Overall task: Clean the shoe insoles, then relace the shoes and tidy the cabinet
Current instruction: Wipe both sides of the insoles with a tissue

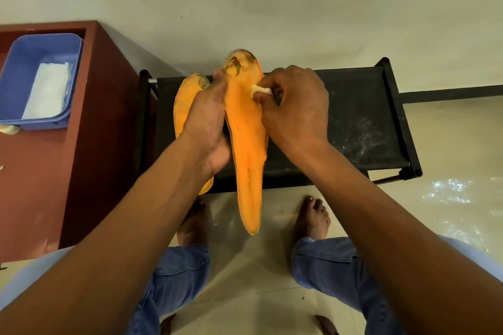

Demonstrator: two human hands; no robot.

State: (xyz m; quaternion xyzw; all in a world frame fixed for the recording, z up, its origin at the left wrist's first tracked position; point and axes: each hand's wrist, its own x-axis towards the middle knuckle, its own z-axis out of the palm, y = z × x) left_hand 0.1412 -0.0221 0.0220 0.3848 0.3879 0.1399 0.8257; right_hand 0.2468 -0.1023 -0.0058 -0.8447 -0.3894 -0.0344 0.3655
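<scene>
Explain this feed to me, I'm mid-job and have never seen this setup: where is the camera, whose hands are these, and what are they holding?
There is one picture, from a wide-angle camera worn on a person's head, looking down past their arms to their knees and bare feet. No machine is involved, only two bare hands. The left hand grips two orange insoles: the front insole stands between the hands, and the second insole shows behind that hand. The right hand pinches a small white wipe against the front insole's upper part, below its dark stains. Behind them is a black fabric shoe rack. At the left, a reddish cabinet carries a blue tub with white cloth inside.
</scene>
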